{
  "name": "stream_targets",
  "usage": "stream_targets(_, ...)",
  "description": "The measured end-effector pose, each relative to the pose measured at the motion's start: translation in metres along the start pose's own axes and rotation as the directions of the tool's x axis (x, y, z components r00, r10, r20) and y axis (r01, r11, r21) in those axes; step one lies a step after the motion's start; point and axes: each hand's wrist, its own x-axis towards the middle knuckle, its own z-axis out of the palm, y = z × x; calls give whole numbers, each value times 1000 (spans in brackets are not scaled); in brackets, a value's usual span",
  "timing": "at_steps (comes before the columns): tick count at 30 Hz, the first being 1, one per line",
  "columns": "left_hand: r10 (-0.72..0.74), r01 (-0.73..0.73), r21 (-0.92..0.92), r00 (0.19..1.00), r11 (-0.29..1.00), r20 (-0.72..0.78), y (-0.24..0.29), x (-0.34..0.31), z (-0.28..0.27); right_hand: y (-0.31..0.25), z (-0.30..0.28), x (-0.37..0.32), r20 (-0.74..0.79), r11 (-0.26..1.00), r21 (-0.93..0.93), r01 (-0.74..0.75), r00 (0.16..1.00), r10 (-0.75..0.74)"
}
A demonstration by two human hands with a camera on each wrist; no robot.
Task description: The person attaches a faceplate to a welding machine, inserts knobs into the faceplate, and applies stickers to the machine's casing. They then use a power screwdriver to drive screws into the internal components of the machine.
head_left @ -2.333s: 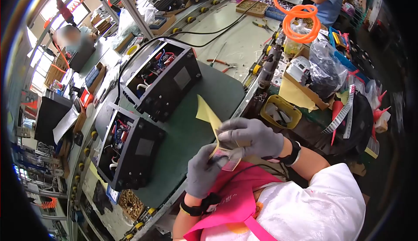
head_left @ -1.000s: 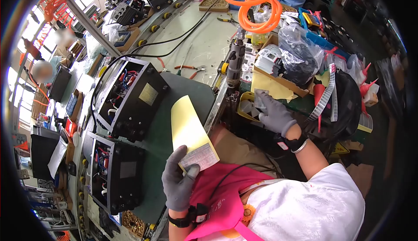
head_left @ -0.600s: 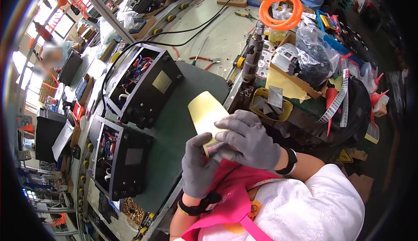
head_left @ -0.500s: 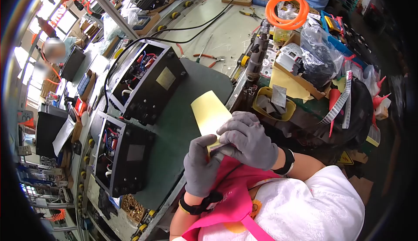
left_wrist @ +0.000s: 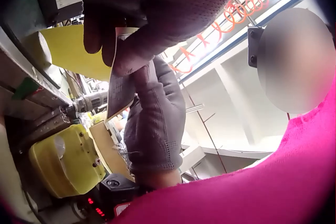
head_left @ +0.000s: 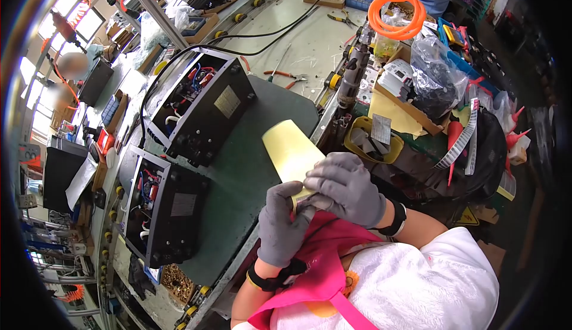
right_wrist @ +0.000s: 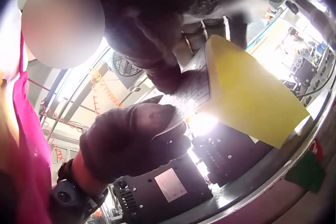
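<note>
Both gloved hands meet at the lower end of a yellow-backed label sheet (head_left: 292, 151), held up over the lap. My left hand (head_left: 280, 222) pinches its lower left edge between thumb and fingers. On the right edge, my right hand (head_left: 348, 190) grips the same end, fingers curled across its front. In the right wrist view, the sheet's printed side (right_wrist: 189, 95) shows small lines of text between the two thumbs. Beyond the hands stand two open-topped black equipment cases (head_left: 211, 115) with wiring inside, each bearing a label on its side panel.
The cases stand on a green mat (head_left: 262, 115). A yellow tub (head_left: 398, 151) with silvery scraps sits right of the hands, a silver piece (head_left: 381, 128) on top. Pliers (head_left: 292, 78) lie farther back; an orange coiled hose (head_left: 396, 17) hangs above.
My right hand has come back from the yellow tub, leaving a silver piece on it, and taken hold of the label sheet. The left hand has kept the sheet.
</note>
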Motion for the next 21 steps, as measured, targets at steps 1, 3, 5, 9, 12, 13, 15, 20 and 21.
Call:
stream_targets(1,-21,21,-22,1000,1000,5,0,-1,-1,1,-1,-1,62,999,-26,32,998,-31)
stream_targets(3,-28,29,-8,1000,1000,9,0,-1,-2,3,-1,-4,68,996,-11,86,994,-85)
stream_targets(5,-36,37,-25,999,999,20,-2,-2,-3,5,0,-7,63,990,-13,140,988,-139)
stream_targets(9,-39,42,-60,998,997,41,-12,-5,-5,4,1,-12,53,972,-55,227,973,-225)
stream_targets(12,-92,143,-331,982,933,165,-10,-6,-5,1,-4,-18,53,976,-23,217,975,-215)
stream_targets(13,-110,207,-452,966,868,232,-10,-7,-6,-1,-6,-21,32,979,19,201,979,-202)
stream_targets(15,57,98,-473,951,876,303,-21,-7,-13,-3,-19,-25,-11,984,147,105,994,-104)
stream_targets(20,31,81,-603,984,794,174,-45,-25,-50,31,-60,-28,-413,856,77,-511,766,494)
stream_targets(21,-10,6,-343,1000,939,-10,-40,-30,-66,45,-68,-33,-427,790,32,-612,707,564)
